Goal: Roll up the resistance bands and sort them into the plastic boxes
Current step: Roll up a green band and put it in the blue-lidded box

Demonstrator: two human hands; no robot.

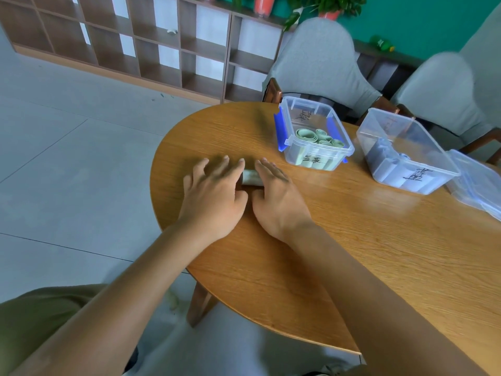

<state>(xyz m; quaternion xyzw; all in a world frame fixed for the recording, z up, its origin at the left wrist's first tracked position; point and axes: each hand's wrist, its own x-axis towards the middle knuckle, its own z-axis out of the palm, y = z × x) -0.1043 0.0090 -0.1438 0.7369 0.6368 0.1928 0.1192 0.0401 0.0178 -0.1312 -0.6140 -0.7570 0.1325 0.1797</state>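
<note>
STEP: rolling pale green resistance band [252,178] on round wooden tabletop [352,240] | GRIP: left hand [214,196], right hand [279,202] flat, fingers spread, pressing roll | NEXT: finish, lift into blue-latched clear plastic box [317,158] holding green rolls.

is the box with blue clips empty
No, the box with blue clips holds several rolled green bands.
</note>
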